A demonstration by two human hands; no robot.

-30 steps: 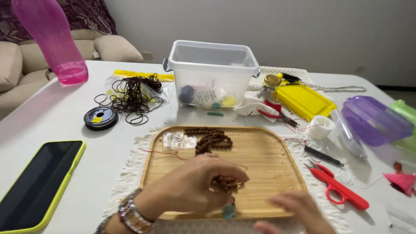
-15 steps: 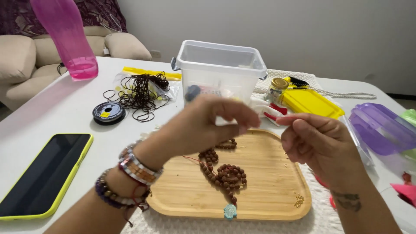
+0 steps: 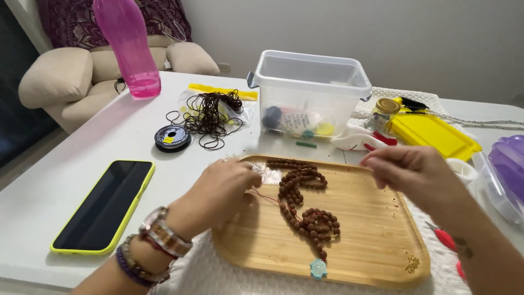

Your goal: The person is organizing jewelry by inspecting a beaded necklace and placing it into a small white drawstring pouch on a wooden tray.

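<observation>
1. The left hand [image 3: 221,191] lay over the left rim of the wooden tray [image 3: 376,240], fingers curled inward; a thin red cord [image 3: 266,195] ran out from under them, though the fingertips were hidden, so the grip itself could not be told.
2. The right hand [image 3: 417,175] hovered above the tray's far right edge, fingers bunched together; whether they pinched anything was too small to tell.
3. The string of brown beads [image 3: 305,207] lay on the tray between the two hands, nearer the left one, piled in loops from the tray's far edge down toward its near edge.
4. A small turquoise charm [image 3: 318,269] sat at the bead string's near end, just at the tray's near rim.
5. A clear plastic packet [image 3: 269,174] lay on the tray's left part, just beside the left hand.
6. Tiny gold beads [image 3: 411,264] were scattered in the tray's near right corner; the tray's right half was otherwise bare wood.
7. Left of the tray, well apart from it, a phone in a yellow-green case [image 3: 103,205] lay flat on the table [image 3: 71,158], with open tabletop between.
8. Beyond the tray stood a clear plastic box [image 3: 311,93]; left of that lay a tangle of dark cord [image 3: 210,112] and a black spool [image 3: 172,137].
9. A pink bottle [image 3: 128,46] stood at the table's far left edge.
10. A yellow lid [image 3: 434,134] lay beyond the tray's right corner.
</observation>
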